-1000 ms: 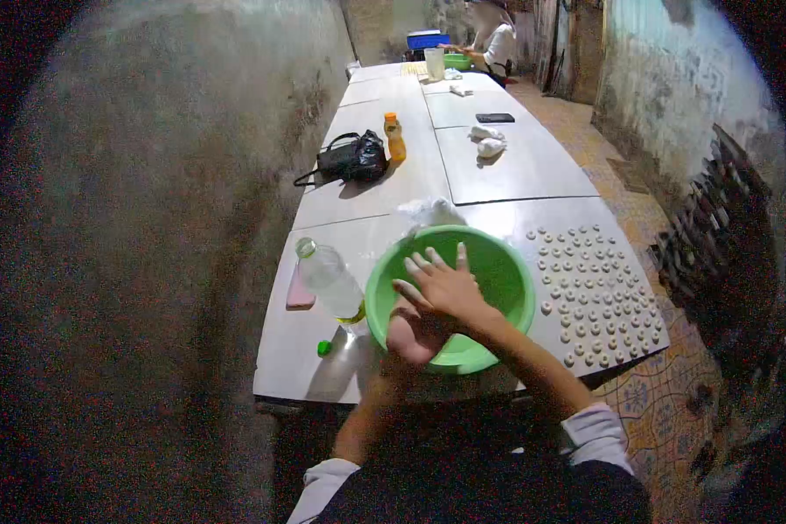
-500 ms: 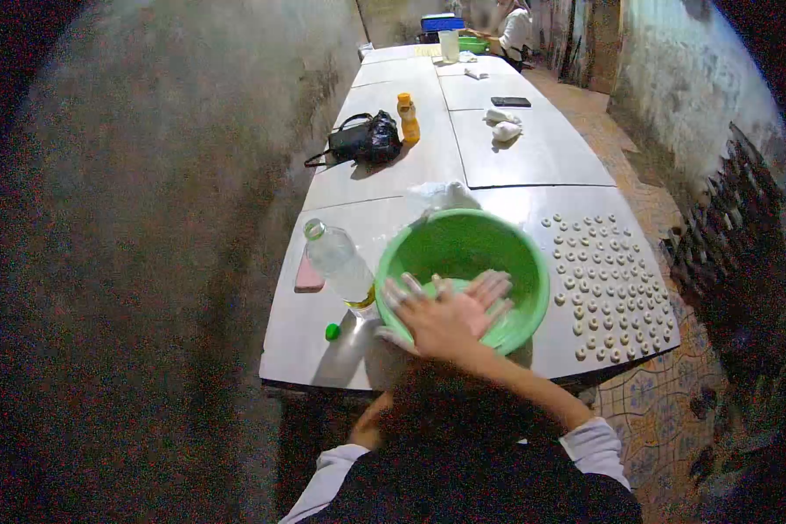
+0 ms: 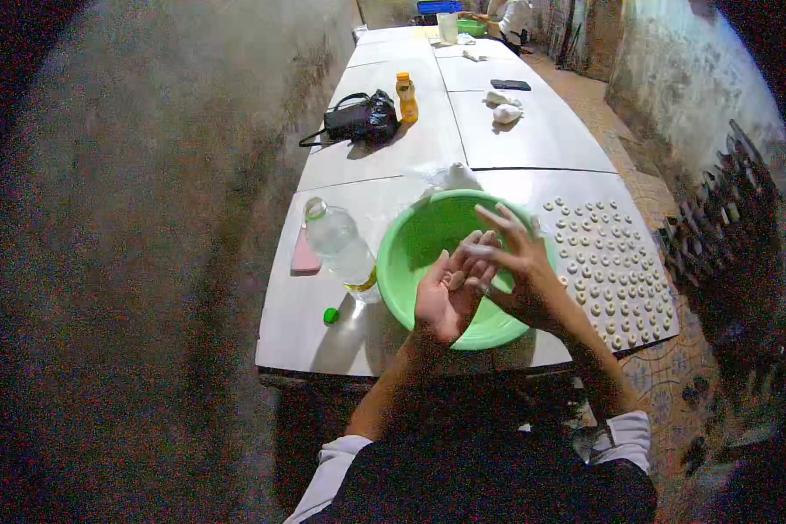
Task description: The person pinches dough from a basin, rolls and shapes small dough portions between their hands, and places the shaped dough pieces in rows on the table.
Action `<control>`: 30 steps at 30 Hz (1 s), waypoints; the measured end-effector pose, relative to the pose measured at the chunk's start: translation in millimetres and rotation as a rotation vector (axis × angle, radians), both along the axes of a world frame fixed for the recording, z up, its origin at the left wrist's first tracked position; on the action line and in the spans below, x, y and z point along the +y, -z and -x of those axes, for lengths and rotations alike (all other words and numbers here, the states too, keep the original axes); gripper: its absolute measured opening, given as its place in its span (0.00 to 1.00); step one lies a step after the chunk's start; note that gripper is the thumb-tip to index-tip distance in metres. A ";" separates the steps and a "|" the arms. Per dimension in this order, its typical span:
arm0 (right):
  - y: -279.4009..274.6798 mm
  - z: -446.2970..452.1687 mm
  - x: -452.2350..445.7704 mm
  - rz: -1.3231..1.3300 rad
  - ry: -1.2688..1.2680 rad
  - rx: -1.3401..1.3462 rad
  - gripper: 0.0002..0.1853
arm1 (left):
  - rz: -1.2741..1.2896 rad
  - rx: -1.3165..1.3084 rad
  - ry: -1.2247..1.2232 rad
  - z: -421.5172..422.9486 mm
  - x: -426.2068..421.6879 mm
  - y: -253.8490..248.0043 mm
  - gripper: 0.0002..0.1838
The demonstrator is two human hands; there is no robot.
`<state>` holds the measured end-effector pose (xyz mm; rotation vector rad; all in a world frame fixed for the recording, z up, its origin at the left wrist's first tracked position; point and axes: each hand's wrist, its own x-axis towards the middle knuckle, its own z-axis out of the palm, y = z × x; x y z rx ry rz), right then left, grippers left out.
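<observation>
Both hands are over the large green basin (image 3: 393,253) near the table's front edge. My left hand (image 3: 445,301) is palm up with its fingers loosely curved. Whether a small piece lies by its fingers I cannot make out. My right hand (image 3: 528,271) is beside it, fingers spread and whitened, with some fingertips close to the left fingers. The basin's contents are mostly hidden by my hands. Many small pale ring-shaped pieces (image 3: 607,262), like dough, lie in rows to the right of the basin.
Left of the basin stand a large clear bottle (image 3: 336,240), a green cap (image 3: 331,315) and a pink phone-like slab (image 3: 305,254). Farther back are a black bag (image 3: 367,118), an orange drink bottle (image 3: 406,98), white bundles (image 3: 505,112) and a dark phone (image 3: 510,85). A person (image 3: 508,19) sits at the far end.
My hands have come apart from lying crossed, palm on palm. The left has turned palm up, and the right has moved to the right with its fingers spread. The view has tilted slightly down.
</observation>
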<state>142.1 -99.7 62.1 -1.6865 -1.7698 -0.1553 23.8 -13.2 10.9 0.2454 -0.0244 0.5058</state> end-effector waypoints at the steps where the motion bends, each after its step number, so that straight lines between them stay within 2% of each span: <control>1: 1.9 3.0 -3.9 0.032 -0.001 -0.137 0.25 | 0.003 -0.002 0.004 0.2 -2.6 -5.1 0.28; 2: 4.1 6.1 -4.1 0.015 0.000 -0.049 0.17 | -0.003 0.030 -0.018 1.3 -4.4 -9.8 0.28; 3: 5.5 9.3 -4.8 0.018 0.005 -0.049 0.17 | -0.010 0.063 -0.039 1.8 -5.4 -11.3 0.28; 6: 15.0 17.5 -5.3 -0.064 0.048 -0.114 0.08 | 0.003 0.051 -0.059 -0.6 -4.4 -9.2 0.29; 10: 22.8 29.4 -10.5 -0.100 0.058 -0.116 0.06 | -0.018 0.015 -0.076 -0.4 -4.1 -14.0 0.31; 12: 23.9 31.6 -12.1 -0.096 -0.002 -0.177 0.13 | 0.029 -0.056 -0.057 -0.2 -4.1 -14.7 0.32; 13: 21.7 32.8 -13.3 -0.096 -0.003 -0.176 0.13 | 0.029 -0.055 -0.058 -0.1 -4.2 -13.2 0.32; 16: 8.3 37.0 -19.0 -0.079 0.024 -0.106 0.26 | 0.041 -0.022 -0.094 0.5 -4.9 -16.3 0.33; 17: 12.5 37.4 -19.1 -0.079 0.023 -0.105 0.26 | 0.041 -0.021 -0.095 1.5 -5.1 -15.8 0.33; 19: 27.8 36.2 -16.8 -0.064 -0.016 -0.300 0.27 | 0.000 -0.129 -0.054 3.2 -5.2 -14.7 0.34; 20: 27.2 35.0 -17.5 0.020 -0.029 -0.388 0.32 | -0.077 -0.063 -0.086 2.5 -5.4 -15.7 0.34; 24: 13.7 43.9 -26.6 -0.016 -0.001 -0.216 0.33 | 0.016 -0.070 -0.074 3.7 -5.7 -9.8 0.35; 25: 18.6 43.5 -27.7 -0.016 0.000 -0.216 0.33 | 0.017 -0.069 -0.074 4.0 -7.5 -12.1 0.35; 27: 27.1 43.2 -26.0 -0.016 -0.035 -0.426 0.34 | 0.038 -0.111 -0.068 5.8 -11.4 -21.2 0.37; 28: 27.1 45.0 -27.3 0.069 -0.072 -0.384 0.37 | -0.052 -0.093 -0.082 7.1 -13.4 -22.0 0.40; 30: 18.0 44.7 -31.4 0.044 -0.057 -0.315 0.37 | -0.027 -0.144 -0.050 7.2 -13.9 -21.2 0.43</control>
